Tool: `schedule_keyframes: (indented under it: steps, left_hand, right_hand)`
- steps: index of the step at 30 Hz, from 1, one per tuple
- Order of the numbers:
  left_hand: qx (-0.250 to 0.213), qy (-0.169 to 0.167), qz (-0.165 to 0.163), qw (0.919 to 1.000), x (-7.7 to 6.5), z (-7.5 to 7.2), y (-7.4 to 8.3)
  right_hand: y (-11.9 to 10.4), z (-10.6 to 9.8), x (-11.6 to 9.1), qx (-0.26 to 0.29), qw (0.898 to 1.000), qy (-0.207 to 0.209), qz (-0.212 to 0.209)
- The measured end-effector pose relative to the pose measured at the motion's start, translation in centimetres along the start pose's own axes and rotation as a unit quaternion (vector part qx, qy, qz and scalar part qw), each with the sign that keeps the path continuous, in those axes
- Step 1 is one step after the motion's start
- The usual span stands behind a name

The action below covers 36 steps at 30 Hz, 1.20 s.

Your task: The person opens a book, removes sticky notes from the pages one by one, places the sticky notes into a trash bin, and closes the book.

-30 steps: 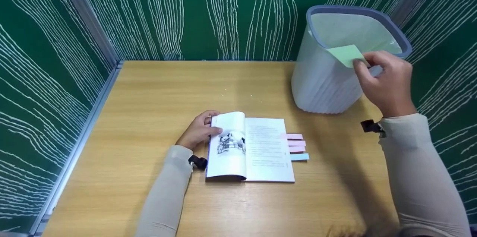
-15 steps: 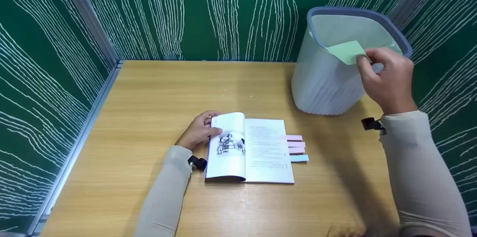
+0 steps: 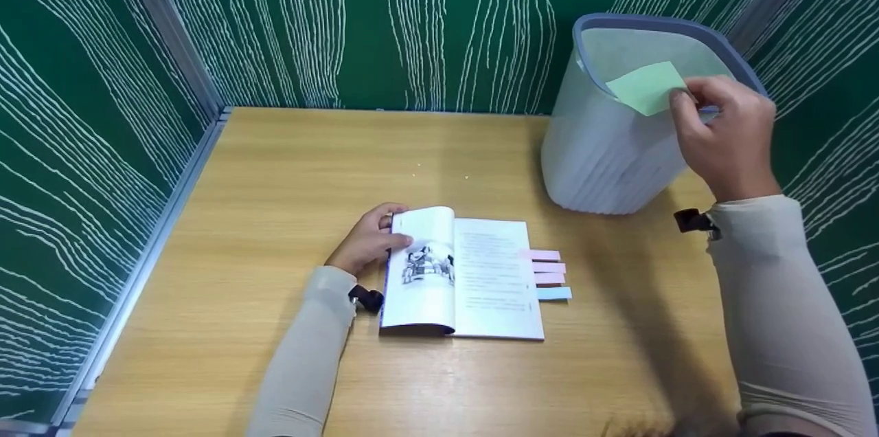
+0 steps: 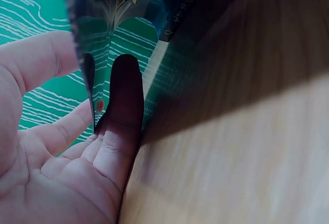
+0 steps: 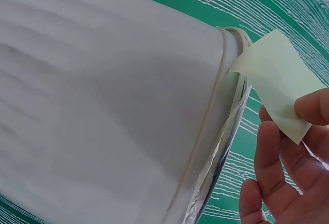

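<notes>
Pinching a light-green square paper sheet [image 3: 645, 88] by its right corner, right hand [image 3: 735, 131] at upper right of frame; grip narrow, thumb on one face, fingers behind. Sheet appears over the near rim of a tall white ribbed plastic bin [image 3: 608, 148] with blue-grey rim, upper right; contact with the rim, cannot tell. Right wrist view: sheet bends slightly, lower fingers loosely curled below it, crinkled shiny film [image 5: 208, 178] along the bin's edge. Left hand [image 3: 364, 241], centre-left, holds the left edge of an opened paperback book with white printed pages [image 3: 494, 279], thumb on the illustrated left page, fingers under the cover. Book lies lower centre on light wood-grain surface [image 3: 295, 176], left page curved up, right page flatter. Three narrow pink paper tabs [image 3: 549, 268] and one light-blue paper tab [image 3: 555, 293] stick out from its right edge. Green panels with white wavy lines [image 3: 360, 18] line top and sides of frame.
</notes>
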<state>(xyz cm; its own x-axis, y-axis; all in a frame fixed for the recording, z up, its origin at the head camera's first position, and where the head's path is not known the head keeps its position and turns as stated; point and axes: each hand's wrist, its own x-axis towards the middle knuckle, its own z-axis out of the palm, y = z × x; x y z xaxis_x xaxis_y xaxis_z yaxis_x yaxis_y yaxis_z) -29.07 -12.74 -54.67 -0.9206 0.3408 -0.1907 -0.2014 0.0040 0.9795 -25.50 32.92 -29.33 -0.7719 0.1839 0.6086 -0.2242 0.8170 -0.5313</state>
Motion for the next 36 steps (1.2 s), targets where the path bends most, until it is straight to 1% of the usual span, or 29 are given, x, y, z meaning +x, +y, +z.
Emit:
schedule_keyframes:
  steps: [4, 10, 22, 28, 36]
  left_hand:
    - [0.000, -0.002, -0.001, 1.0000, 0.0, 0.0, 0.0]
    - [0.002, -0.005, 0.005, 1.0000, 0.0, 0.1, 0.1]
    - [0.010, -0.002, 0.004, 0.9999, -0.1, 0.0, 0.2]
    - [0.005, 0.001, -0.001, 1.0000, 0.0, 0.0, 0.1]
    - [0.008, 0.002, 0.003, 1.0000, 0.1, 0.0, 0.2]
  right_hand:
    - [-0.2, -0.1, 0.3, -0.004, 1.000, 0.007, 0.005]
    - [0.0, -0.1, 0.9, -0.013, 1.000, 0.023, -0.009]
    - [-0.4, -0.7, 2.0, -0.022, 1.000, 0.015, 0.013]
    - [-0.2, -0.8, 2.3, -0.028, 0.999, 0.015, 0.016]
    - [-0.2, -0.9, 2.9, -0.030, 0.999, 0.017, 0.021]
